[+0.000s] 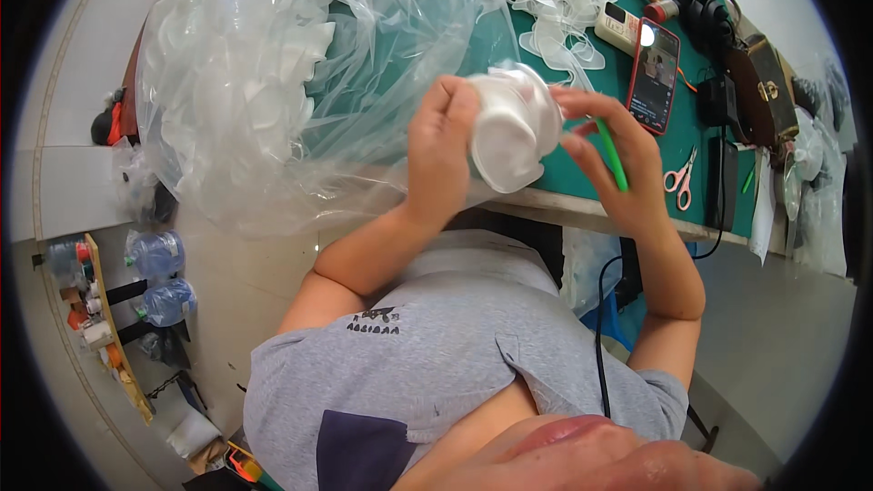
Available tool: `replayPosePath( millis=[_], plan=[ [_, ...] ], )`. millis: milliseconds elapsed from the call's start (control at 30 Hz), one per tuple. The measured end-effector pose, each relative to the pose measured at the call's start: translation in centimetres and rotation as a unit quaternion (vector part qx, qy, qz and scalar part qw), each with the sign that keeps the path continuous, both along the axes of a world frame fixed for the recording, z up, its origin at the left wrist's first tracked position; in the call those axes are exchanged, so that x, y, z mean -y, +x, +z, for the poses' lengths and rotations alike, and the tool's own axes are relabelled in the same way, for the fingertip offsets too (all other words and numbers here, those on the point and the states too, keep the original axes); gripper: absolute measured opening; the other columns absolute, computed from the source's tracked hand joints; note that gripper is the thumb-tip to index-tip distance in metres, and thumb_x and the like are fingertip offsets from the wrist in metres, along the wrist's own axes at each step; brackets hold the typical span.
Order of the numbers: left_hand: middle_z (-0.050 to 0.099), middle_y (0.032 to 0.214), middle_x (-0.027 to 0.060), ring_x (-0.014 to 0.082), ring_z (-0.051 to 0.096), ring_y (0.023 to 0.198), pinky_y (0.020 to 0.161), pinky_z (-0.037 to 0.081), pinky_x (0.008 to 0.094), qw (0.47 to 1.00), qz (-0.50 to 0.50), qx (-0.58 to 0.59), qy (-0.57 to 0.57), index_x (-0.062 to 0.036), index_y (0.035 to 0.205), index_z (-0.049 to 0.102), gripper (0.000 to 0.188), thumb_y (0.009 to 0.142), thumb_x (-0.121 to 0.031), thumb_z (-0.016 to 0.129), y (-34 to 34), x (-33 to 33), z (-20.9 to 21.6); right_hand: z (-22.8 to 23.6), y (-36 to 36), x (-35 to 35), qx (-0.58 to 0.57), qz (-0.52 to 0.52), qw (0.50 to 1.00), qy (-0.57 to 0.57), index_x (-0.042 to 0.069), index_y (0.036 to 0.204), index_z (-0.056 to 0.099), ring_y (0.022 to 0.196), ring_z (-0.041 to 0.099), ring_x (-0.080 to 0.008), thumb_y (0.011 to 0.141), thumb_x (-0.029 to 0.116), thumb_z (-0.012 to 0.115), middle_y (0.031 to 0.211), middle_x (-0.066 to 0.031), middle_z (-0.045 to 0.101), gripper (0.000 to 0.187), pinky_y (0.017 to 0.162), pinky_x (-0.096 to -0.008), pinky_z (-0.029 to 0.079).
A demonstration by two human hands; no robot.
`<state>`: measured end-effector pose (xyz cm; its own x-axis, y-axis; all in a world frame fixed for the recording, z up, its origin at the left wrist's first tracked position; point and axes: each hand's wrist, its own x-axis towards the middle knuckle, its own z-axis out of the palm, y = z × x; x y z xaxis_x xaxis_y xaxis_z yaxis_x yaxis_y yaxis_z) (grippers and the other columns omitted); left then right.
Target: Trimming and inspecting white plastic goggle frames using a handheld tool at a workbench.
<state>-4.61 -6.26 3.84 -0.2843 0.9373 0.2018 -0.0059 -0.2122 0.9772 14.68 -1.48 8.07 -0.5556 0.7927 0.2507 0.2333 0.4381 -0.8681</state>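
Observation:
My left hand (pixel 438 150) is closed around one side of a bundle of white, thin-rimmed, cup-shaped pieces (pixel 507 132), held above the table's near edge. At the other side of the bundle is my right hand (pixel 629 159), its fingers bent and a slim bright green pen-like tool (pixel 612 156) held in it. Its fingertips reach the bundle's rim, slightly blurred. Left of my hands, a big clear plastic bag (pixel 364 141) spreads over the table, with many similar white pieces (pixel 236 95) inside. Loose white curved scraps (pixel 568 32) lie beyond the bundle.
A green-topped table (pixel 596 203) runs across the front. On its right are a red-edged phone (pixel 653 82), pink-handled scissors (pixel 679 179), a black adapter (pixel 717 98) with a cable hanging past my right arm, and a dark case (pixel 762 91). Water bottles (pixel 168 300) stand on the left.

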Motion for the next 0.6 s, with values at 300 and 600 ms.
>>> replayPosePath(
  millis=[300, 600],
  plan=[
    [0.057, 0.114, 0.0078, 0.0135, 0.056, 0.104, 0.09, 0.046, 0.0315, 0.892, -0.113, 0.413, -0.144, -0.0032, 0.114, 0.048, 0.03, 0.1, -0.028, 0.043, -0.3, -0.9, -2.1, -4.1, 0.2, -2.0, -0.136, -0.057, 0.988, -0.033, -0.003, 0.126, 0.052, 0.089, 0.06, -0.0138, 0.099, 0.022, 0.046, 0.106, -0.0125, 0.065, 0.037, 0.08, -0.0278, 0.049],
    [0.061, 0.103, 0.0074, 0.0121, 0.06, 0.092, 0.081, 0.05, 0.0289, 0.935, -0.113, 0.321, -0.103, -0.0043, 0.11, 0.047, 0.03, 0.097, -0.031, 0.05, 1.2, -0.8, -3.8, -5.6, -0.3, -1.6, -0.231, -0.023, 0.968, -0.1, -0.004, 0.104, 0.058, 0.083, 0.063, -0.0146, 0.092, 0.007, 0.057, 0.098, -0.0143, 0.066, 0.016, 0.077, -0.0256, 0.051]
  ],
)
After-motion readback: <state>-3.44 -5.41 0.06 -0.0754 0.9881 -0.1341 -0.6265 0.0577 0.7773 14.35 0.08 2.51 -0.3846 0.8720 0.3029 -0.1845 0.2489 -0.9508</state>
